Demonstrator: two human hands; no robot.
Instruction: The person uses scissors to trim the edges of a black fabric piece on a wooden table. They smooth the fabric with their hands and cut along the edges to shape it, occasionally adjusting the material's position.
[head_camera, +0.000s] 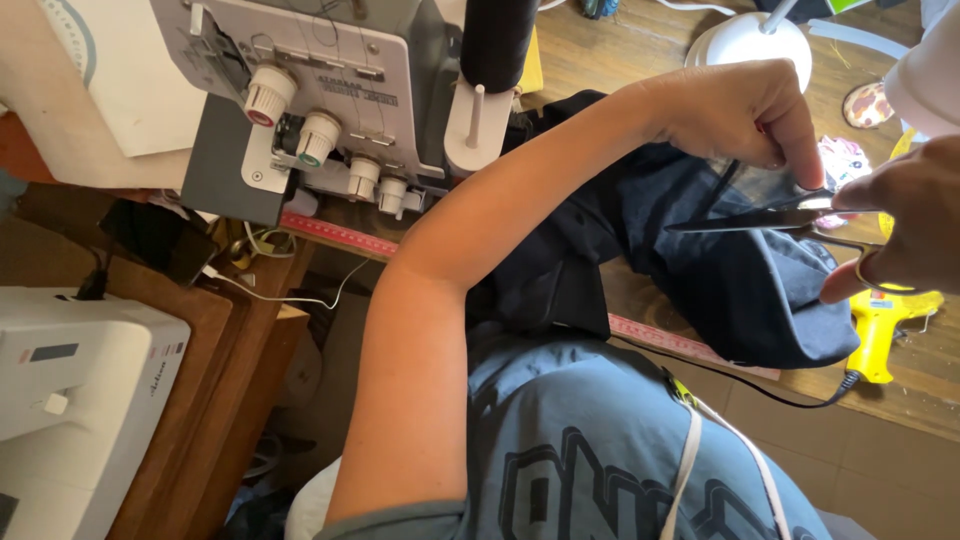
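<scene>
Your left forearm sweeps up toward one o'clock, left hand (745, 110) pinching the dark fabric (720, 270) heaped on the wooden table (900, 390). At three o'clock, your right hand (900, 230) grips the scissors (770, 218), blades nearly closed, against that pinched fabric.

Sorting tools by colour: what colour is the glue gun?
Yellow glue gun, seen in the head view.
</scene>
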